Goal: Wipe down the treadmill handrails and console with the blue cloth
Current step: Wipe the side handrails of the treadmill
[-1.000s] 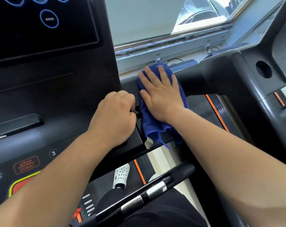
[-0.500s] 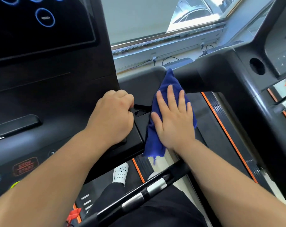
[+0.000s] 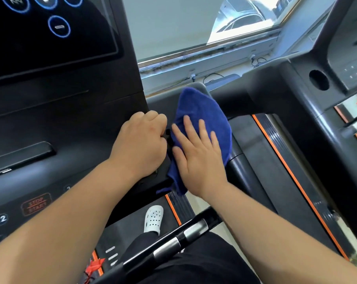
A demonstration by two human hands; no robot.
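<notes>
Blue cloth [image 3: 202, 111] is lying draped over the right handrail [image 3: 238, 165] where it is joining the console [image 3: 71, 119]. My right hand [image 3: 200, 160] is pressing it down flat, fingers straight and spread, gripping nothing. My left hand [image 3: 140, 144] is clenching the console's right corner, fingers curled over its edge, steadying me.

To do this stroke well, I am judging that the whole palm should be staying on the cloth while I am drawing it along the rail. The loose lower fold should be wrapping the rounded side rather than dangling.

The cloth is looking soft and thick-piled, bunching into folds. The rail is looking like smooth, matt dark plastic with a curved top, so it should be sliding easily. The console is showing matt black, its touchscreen [image 3: 50, 37] glossy. Lower down, the front grip bar [image 3: 185, 234] is carrying shiny metal plates, probably needing lighter pressure.
</notes>
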